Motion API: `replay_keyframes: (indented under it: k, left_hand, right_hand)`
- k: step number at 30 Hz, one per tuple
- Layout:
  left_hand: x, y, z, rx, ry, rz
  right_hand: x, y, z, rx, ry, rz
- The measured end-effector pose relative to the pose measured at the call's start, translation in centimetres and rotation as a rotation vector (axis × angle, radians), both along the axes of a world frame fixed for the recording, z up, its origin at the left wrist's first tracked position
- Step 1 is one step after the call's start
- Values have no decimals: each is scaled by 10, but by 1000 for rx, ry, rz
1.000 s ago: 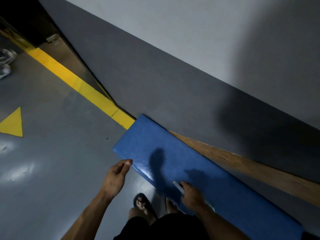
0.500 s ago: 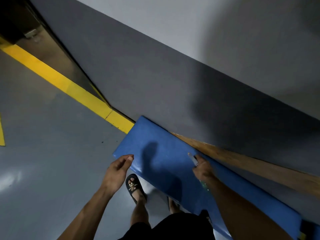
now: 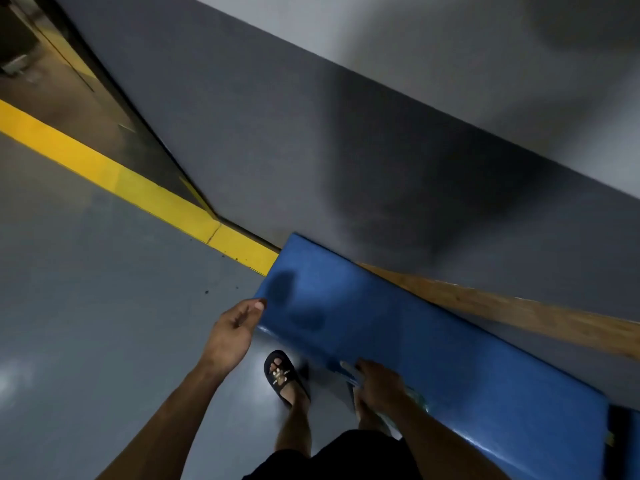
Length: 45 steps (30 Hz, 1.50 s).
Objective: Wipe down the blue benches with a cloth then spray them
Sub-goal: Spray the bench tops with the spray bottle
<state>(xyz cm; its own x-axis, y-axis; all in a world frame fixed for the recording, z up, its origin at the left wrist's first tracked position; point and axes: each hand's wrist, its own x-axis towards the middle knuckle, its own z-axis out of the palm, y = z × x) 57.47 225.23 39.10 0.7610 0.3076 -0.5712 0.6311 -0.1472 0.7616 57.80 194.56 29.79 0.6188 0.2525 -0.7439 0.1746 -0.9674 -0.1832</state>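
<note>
Where the blue bench runs along the foot of the grey wall, its padded tabletop slants from the upper left end down to the lower right, with a wooden strip between its far edge and the wall. The bench's left end stops just beside a yellow floor line. The right hand sits at the near edge of the tabletop, fingers curled round a pale, thin object that pokes out past the knuckles; what it is stays too blurred to tell, and no cloth can be made out. The left hand hangs off the bench's near left corner, fingers loosely bent and holding nothing, the thumb tip close to the edge. Most of the tabletop between the hands and toward the wall lies bare. A sandalled foot stands on the glossy grey floor close under the near edge, with wide open floor to the left.
</note>
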Motion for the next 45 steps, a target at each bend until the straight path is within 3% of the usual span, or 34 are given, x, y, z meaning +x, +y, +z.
replay_keyframes:
  k: [4, 11, 16, 19, 25, 32, 38, 45]
  left_hand:
    - [-7, 22, -2, 9, -7, 33]
    - [-23, 44, -14, -31, -28, 63]
    - [-33, 53, -25, -52, -20, 78]
    - [-38, 57, -30, -55, -4, 83]
    - [-44, 64, -32, -38, -1, 119]
    - [-57, 70, -36, -25, 11, 185]
    - [-63, 66, -25, -28, 18, 240]
    - [-55, 59, -12, 26, 22, 236]
  right_hand:
    - [2, 15, -4, -4, -32, -50]
    - [92, 15, 16, -1, -133, -282]
    - [118, 20, 17, -68, -157, -262]
    - [106, 30, 10, -5, -131, -272]
    - [38, 72, -19, 94, -17, -56]
    - [-1, 114, -31, 18, -1, -28]
    - [64, 132, -17, 140, -30, -225]
    - [150, 134, 12, 14, -94, -260]
